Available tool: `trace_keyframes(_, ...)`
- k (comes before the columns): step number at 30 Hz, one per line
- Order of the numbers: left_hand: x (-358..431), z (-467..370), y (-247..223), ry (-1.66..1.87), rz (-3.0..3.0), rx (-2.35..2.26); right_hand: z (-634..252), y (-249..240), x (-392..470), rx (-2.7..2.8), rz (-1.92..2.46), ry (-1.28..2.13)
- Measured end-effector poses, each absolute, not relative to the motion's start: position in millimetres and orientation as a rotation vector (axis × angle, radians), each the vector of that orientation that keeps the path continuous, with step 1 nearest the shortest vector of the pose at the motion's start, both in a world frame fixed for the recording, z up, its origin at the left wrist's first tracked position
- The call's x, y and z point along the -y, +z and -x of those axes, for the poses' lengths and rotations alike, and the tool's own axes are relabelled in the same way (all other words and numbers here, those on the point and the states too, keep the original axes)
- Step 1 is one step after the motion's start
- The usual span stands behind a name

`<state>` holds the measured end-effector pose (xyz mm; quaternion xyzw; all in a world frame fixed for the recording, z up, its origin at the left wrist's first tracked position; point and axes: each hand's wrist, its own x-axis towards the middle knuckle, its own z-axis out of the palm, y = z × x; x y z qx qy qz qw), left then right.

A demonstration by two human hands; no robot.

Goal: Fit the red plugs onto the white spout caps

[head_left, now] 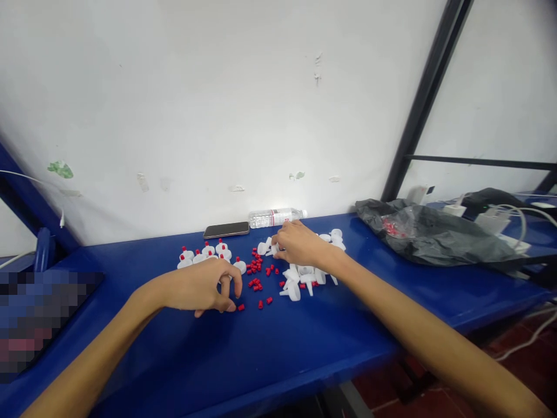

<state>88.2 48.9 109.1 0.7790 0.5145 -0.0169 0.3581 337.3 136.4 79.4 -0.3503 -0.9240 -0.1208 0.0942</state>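
forearms (413,320), two, bare, reaching over a blue table (261,354). left hand (198,284): fingers curled, thumb and forefinger apart, just beside a loose red cap (241,307); nothing seen between them. right hand (300,241): fingers bent down at small white spouted pieces (294,291); whether they pinch one, cannot tell. red caps (260,304), loose: scattered between the hands, a few among the white pieces. red-tipped white pieces (187,254): grouped beyond the left hand. handling note: caps best taken singly, thumb and fingertip across the sides, lightly, as so small a cylinder probably rolls. edges: phone (226,230) and clear bottle (265,219) near the wall (261,116), limiting reach behind; black bag (444,247), right. room: broad blue stretch between hands and the table's front edge.
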Motion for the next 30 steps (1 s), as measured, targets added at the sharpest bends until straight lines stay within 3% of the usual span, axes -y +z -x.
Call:
trace_keyframes(9,-53.0,-89.2,103.7,-0.039,-2.054,-1.338,-337.5,97.0,-121.1,2.642,0.951,-0.265)
trace_keyframes(20,-56.4,-95.3,110.2,0.331,-2.257,-1.485,-328.5,99.9,-101.5,2.665,0.765,-0.027)
trace_keyframes(30,-59.2,-94.9,104.3,0.44,-2.272,-1.473,-323.5,98.3,-95.0,2.686,0.705,-0.004)
